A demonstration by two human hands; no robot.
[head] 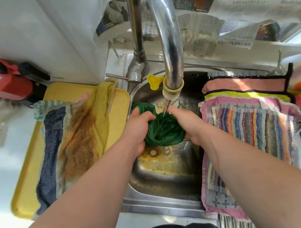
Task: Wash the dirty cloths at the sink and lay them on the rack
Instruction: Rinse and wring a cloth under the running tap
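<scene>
Two piles flank the stainless steel sink [165, 195]. On its left edge, a yellow plastic tray [24, 190] carries cloths that look unwashed: a brown-stained yellow terry towel [82, 138] and a navy blue towel [52, 151]. On its right edge, a multicoloured striped cloth [248, 128] and pink ones lie spread over the metal rack [235, 225], so I judge the job roughly midway.

Over the basin, under the chrome tap [171, 47] and its thin stream, a dark green cloth [164, 131] is bunched between both hands. The left hand [138, 128] curls its fingers round the cloth's left side. The right hand [185, 121] grips the right side, fingertips buried in the folds.

Only a slatted corner of the rack shows, and neither pile can be counted.
</scene>
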